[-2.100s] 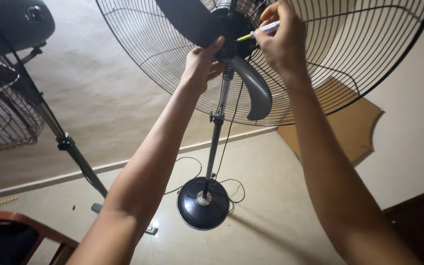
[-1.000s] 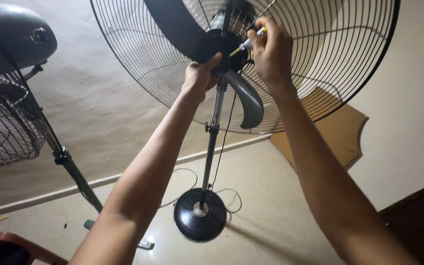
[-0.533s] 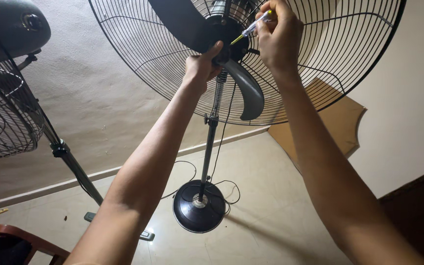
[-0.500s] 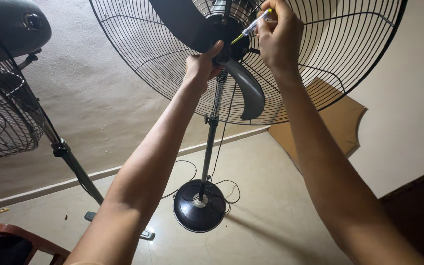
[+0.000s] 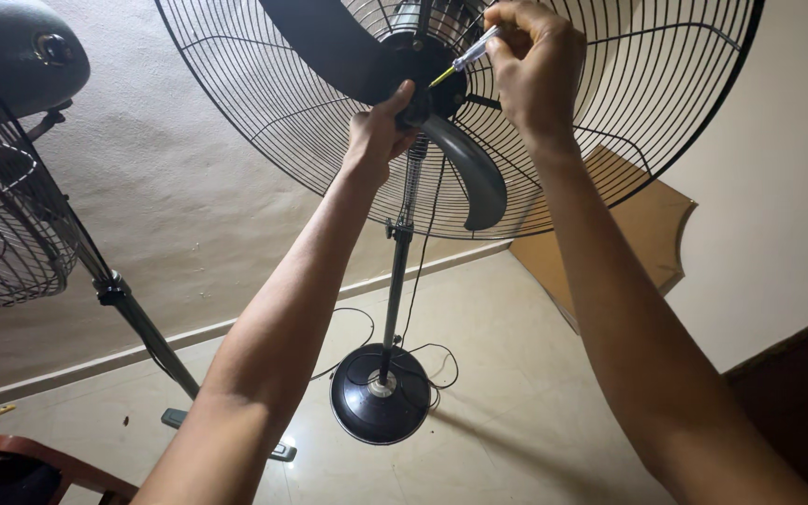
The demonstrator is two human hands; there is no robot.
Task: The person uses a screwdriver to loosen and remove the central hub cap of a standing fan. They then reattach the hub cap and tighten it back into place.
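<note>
A large black pedestal fan fills the top of the view, its wire guard (image 5: 264, 140) open at the front. My left hand (image 5: 381, 131) grips the black hub (image 5: 427, 79) where the dark blades (image 5: 465, 182) meet. My right hand (image 5: 530, 65) is shut on a small screwdriver (image 5: 465, 56) with a clear handle and yellow shaft, its tip pressed against the hub. The fan's pole runs down to a round black base (image 5: 381, 393) on the floor.
A second fan (image 5: 7, 187) on a slanted stand is at the left. A brown cardboard sheet (image 5: 628, 234) leans against the right wall. A black cable (image 5: 423, 360) loops by the base. A red-brown chair edge (image 5: 39, 463) shows at the bottom left.
My view has shifted slightly. Both hands stay at the hub, and the screwdriver in my right hand has kept its tip against it with small changes of angle.
</note>
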